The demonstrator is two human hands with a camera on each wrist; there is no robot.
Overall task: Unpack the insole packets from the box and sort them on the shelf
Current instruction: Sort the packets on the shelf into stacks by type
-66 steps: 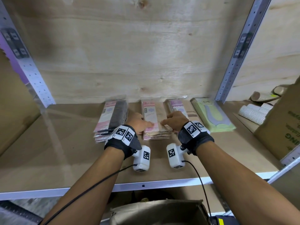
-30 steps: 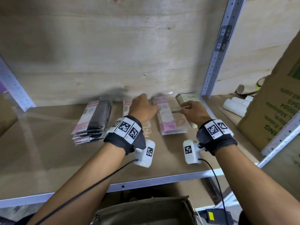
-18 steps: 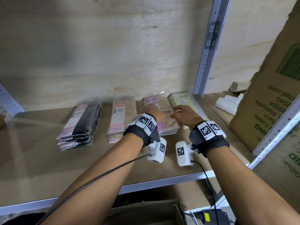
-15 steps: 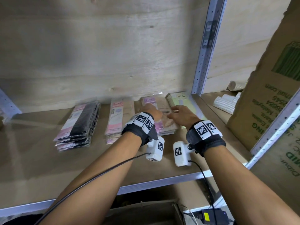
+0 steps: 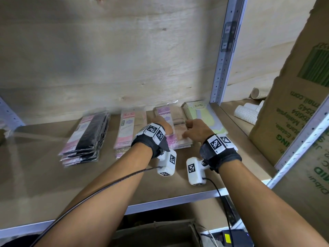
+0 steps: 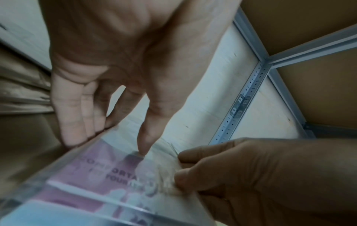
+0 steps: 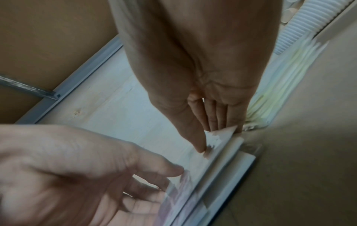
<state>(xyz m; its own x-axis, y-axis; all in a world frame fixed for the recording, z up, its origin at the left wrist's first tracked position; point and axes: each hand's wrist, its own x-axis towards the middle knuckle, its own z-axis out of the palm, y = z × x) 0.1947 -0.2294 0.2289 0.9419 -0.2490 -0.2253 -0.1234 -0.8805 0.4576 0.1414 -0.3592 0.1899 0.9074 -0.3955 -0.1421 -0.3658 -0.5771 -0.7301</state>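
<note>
With both hands bracketing it, the purple-labelled packet stack (image 5: 175, 129) lies on the shelf (image 5: 44, 184) between the pink stack (image 5: 127, 129) and the green stack (image 5: 204, 116). Left hand (image 5: 158, 124) and right hand (image 5: 195, 130) press its sides with straight fingers and thumbs on top, seemingly squaring its edges.

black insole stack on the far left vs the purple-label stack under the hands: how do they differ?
The black stack shows dark insoles; the purple-label stack shows beige ones.
The black stack lies untouched and apart from the hands; the purple-label stack has the left hand and right hand squaring its sides, fingers straight.
The black stack sits at the row's left end; the purple-label stack sits third, beside the green packets.
Both are clear packets piled flat on the shelf.
</note>
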